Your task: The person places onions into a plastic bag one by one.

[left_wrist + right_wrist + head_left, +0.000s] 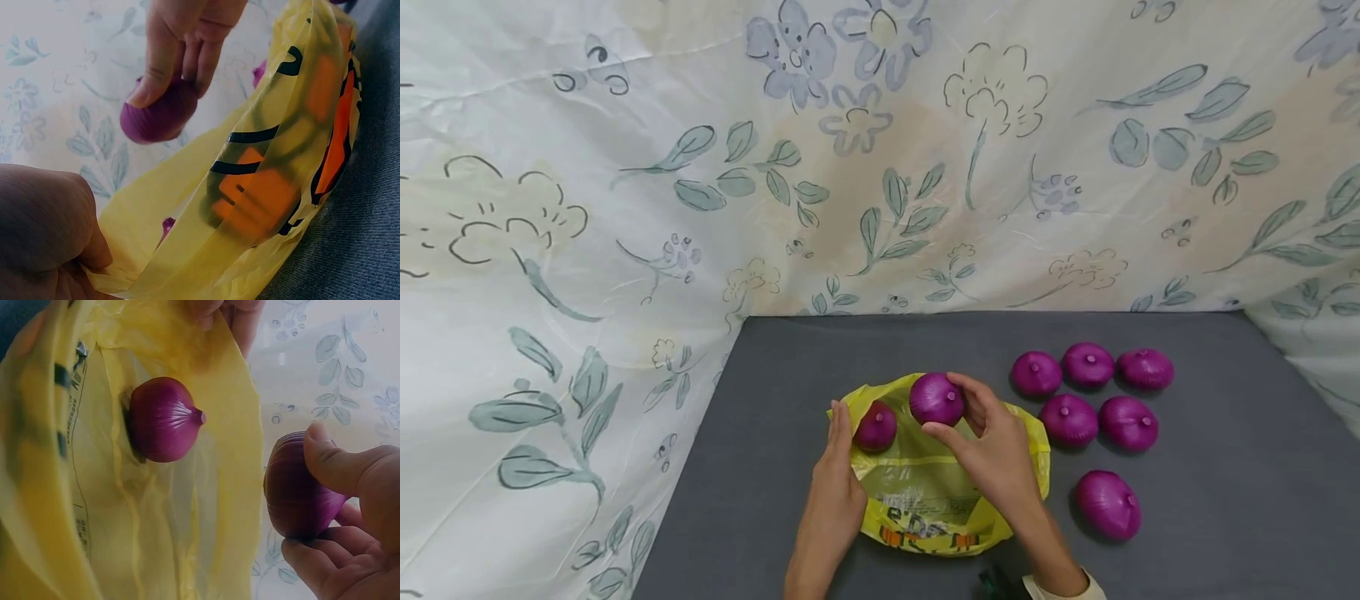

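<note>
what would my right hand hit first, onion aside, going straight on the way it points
Likely the yellow bag's far rim, though depth is unclear: the right hand may clear it and reach the floral cloth.

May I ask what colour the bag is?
The bag is mostly yellow, clearest in the head view.

On a dark grey table, the left hand holds the yellow bag at its nine o'clock rim. The right hand grips a purple onion near twelve o'clock. A second onion sits inside at ten. Outside, five onions cluster towards two o'clock; another onion lies past three.
</note>
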### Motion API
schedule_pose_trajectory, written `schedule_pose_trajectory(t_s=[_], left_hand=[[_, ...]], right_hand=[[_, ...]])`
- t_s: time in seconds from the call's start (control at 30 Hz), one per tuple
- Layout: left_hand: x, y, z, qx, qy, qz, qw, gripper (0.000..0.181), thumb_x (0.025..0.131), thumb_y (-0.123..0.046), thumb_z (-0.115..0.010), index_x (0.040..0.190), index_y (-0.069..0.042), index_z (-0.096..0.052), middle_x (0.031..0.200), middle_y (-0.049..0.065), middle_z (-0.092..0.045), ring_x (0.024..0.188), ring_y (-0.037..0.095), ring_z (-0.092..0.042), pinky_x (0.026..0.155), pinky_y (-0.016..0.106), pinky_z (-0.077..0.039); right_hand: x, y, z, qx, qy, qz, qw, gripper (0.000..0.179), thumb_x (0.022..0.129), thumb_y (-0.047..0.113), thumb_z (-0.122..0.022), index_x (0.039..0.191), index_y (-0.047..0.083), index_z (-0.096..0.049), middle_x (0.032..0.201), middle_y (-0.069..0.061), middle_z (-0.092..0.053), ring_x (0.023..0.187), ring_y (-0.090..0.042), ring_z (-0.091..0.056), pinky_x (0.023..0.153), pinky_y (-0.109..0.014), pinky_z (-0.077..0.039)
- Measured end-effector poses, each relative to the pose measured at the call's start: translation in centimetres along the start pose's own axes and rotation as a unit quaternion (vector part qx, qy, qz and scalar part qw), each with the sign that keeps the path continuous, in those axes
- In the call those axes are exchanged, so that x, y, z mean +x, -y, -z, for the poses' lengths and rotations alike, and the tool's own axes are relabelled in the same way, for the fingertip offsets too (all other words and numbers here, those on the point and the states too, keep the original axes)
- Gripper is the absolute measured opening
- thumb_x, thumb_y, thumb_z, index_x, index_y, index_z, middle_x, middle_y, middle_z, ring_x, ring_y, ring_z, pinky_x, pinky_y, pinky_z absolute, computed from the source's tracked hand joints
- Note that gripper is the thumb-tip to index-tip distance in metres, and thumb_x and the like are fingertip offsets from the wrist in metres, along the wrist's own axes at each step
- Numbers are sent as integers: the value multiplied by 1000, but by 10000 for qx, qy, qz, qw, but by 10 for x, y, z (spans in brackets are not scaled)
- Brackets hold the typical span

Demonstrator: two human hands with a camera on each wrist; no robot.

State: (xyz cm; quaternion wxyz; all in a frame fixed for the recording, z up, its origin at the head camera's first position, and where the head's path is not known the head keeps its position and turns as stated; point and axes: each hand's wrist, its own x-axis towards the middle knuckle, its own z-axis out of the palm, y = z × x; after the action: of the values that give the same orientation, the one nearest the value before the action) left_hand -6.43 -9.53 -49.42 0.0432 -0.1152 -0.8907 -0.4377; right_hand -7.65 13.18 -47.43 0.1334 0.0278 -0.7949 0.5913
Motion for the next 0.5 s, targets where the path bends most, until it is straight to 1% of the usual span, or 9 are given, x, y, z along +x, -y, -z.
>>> schedule_pose_trajectory(t_s=[0.07, 0.13, 0.3, 0.33, 0.37, 0.4, 0.43, 0.47, 0.5], left_hand=[[1, -1, -1, -20, -1, 21, 10000, 87, 91, 27, -39, 169, -3, -15, 176, 13, -10, 160, 36, -17, 112, 55, -42], [2, -1, -3, -49, 24, 67, 10000, 87, 92, 27, -38, 170, -4, -14, 176, 13, -9, 161, 35, -16, 114, 55, -41], [3, -3, -5, -91, 65, 167, 9998, 87, 91, 28, -38, 169, -3, -14, 176, 13, -8, 161, 35, -14, 120, 57, -32], [3, -3, -6, -86, 55, 170, 9998, 87, 91, 28, -38, 169, -3, -15, 176, 13, -8, 161, 35, -15, 120, 57, -33], [3, -3, -6, -67, 48, 163, 9998, 87, 91, 28, -38, 169, -3, -15, 176, 14, -8, 160, 36, -15, 115, 53, -42], [3, -3, -6, -48, 48, 155, 9999, 88, 91, 28, -38, 169, -3, -14, 176, 14, -8, 160, 36, -15, 107, 48, -50], [3, -3, -7, -38, 46, 153, 9999, 88, 91, 28, -38, 169, -3, -14, 176, 14, -8, 160, 36, -16, 94, 42, -56], [4, -3, -7, -37, 44, 147, 9999, 88, 91, 28, -38, 169, -3, -14, 176, 15, -8, 160, 37, -16, 78, 37, -56], [4, -3, -8, -40, 47, 147, 9999, 87, 91, 27, -38, 169, -3, -14, 176, 15, -8, 160, 37, -16, 66, 33, -51]], right_hand=[[3, -3, -1, 69, 72, 2, 10000, 70, 83, 22, -93, 145, 17, -61, 143, -5, -67, 136, -15, -60, 105, -30, -51], [4, -6, -2, 72, 120, 0, 9999, 69, 82, 21, -93, 144, 16, -62, 142, -6, -68, 136, -17, -60, 105, -33, -51], [6, -17, -7, -35, 184, -99, 9998, 70, 79, 17, -94, 141, 12, -63, 141, -11, -68, 136, -23, -61, 104, -38, -53], [7, -19, -9, -44, 211, -140, 9997, 70, 80, 17, -94, 141, 12, -63, 141, -11, -68, 136, -23, -60, 104, -38, -53], [8, -21, -11, -85, 237, -172, 9995, 70, 80, 16, -94, 142, 12, -63, 141, -11, -68, 137, -22, -60, 104, -38, -53], [9, -22, -12, -112, 268, -202, 9994, 70, 80, 15, -94, 142, 11, -62, 142, -10, -67, 137, -22, -60, 105, -38, -53], [10, -24, -14, -149, 287, -234, 9992, 70, 80, 14, -93, 142, 11, -62, 142, -10, -67, 137, -21, -60, 105, -38, -53], [11, -25, -16, -198, 307, -223, 9991, 70, 80, 13, -93, 142, 10, -62, 143, -10, -67, 137, -22, -60, 105, -39, -53], [12, -27, -17, -250, 323, -225, 9989, 70, 80, 12, -93, 142, 9, -61, 143, -10, -67, 137, -22, -60, 105, -40, -53]])
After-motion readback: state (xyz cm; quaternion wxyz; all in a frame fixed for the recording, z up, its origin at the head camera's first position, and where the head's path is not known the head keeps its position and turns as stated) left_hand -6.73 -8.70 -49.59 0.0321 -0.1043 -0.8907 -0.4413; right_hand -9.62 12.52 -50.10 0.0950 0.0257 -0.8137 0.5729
